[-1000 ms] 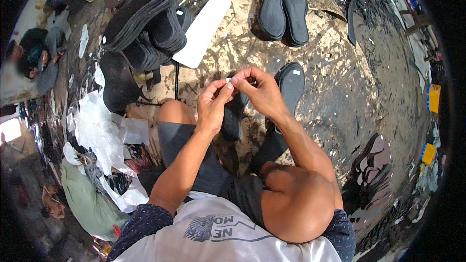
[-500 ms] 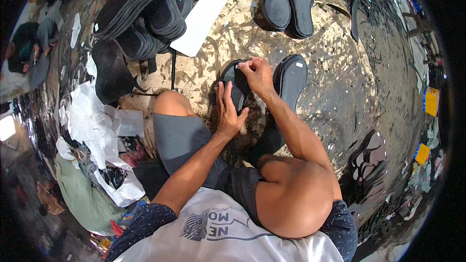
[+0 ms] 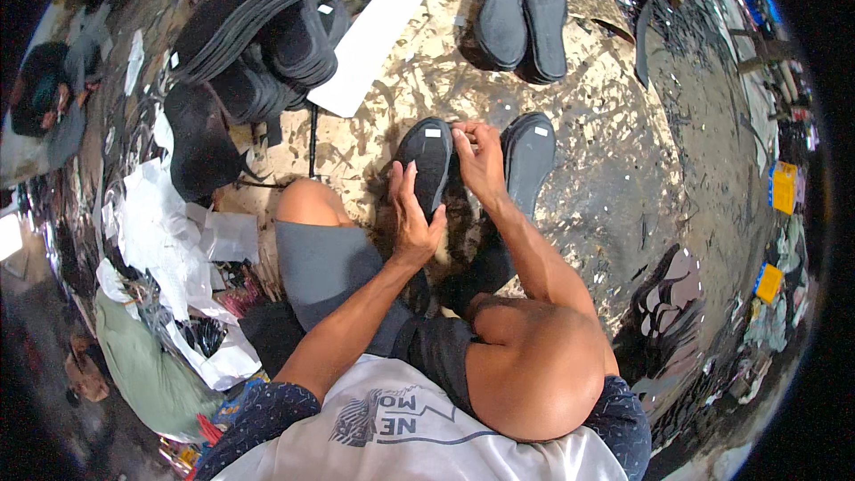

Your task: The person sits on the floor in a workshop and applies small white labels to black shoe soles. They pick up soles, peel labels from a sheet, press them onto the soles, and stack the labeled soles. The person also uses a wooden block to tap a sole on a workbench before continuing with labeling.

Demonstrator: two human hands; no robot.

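A black shoe sole with a small white label near its toe end lies in front of me, between my knees. My left hand is around its lower part, fingers along the left edge and thumb at the right edge. Beside the upper right edge is my right hand, its fingers bent and drawn together; whether they pinch anything is too small to tell. Just right of that hand lies a second black sole, also with a white label, its lower end partly hidden by my forearm.
Another pair of black soles lies farther off. Stacked dark soles stand at the far left beside a white sheet. Crumpled white paper is at left, with dark cut pieces at right. The worn board is stained.
My right fingertips have moved off the sole's toe end to its right edge, and the white label there now shows fully. My left hand keeps its hold. The whole view has shifted slightly.
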